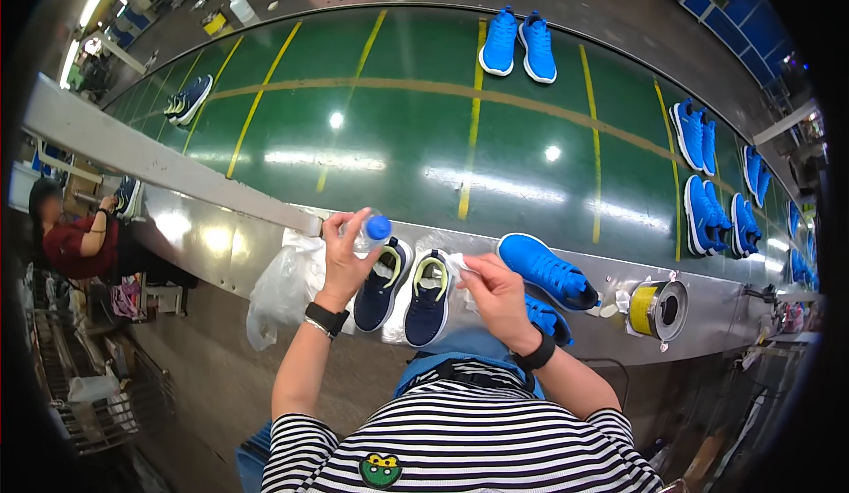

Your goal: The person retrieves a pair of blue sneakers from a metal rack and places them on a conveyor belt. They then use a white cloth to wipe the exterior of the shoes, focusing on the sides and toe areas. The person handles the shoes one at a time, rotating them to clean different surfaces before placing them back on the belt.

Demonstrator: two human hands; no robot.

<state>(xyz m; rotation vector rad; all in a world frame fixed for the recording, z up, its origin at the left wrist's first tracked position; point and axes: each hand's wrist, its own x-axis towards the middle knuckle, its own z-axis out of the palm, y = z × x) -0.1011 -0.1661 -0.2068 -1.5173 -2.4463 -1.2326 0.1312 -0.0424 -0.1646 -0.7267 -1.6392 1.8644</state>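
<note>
My left hand (pixel 347 259) is closed around a small clear bottle with a blue cap (pixel 378 227), held above the heel end of a navy sneaker (pixel 375 303). Beside that shoe stands a second navy sneaker (pixel 426 312) with a pale green lining. My right hand (pixel 492 285) pinches a white cloth (pixel 457 264) next to the second sneaker's collar. Close to the right hand lies a bright blue sneaker (pixel 546 267), and another blue sneaker (pixel 548 319) is partly hidden behind my wrist.
A green conveyor belt (pixel 398 139) with yellow lines carries several blue sneakers (pixel 699 214) at the right. A round metal can (pixel 659 309) stands on the steel ledge (pixel 716 316). A plastic bag (pixel 274 303) hangs at left. A person in a red top (pixel 75 241) sits farther left.
</note>
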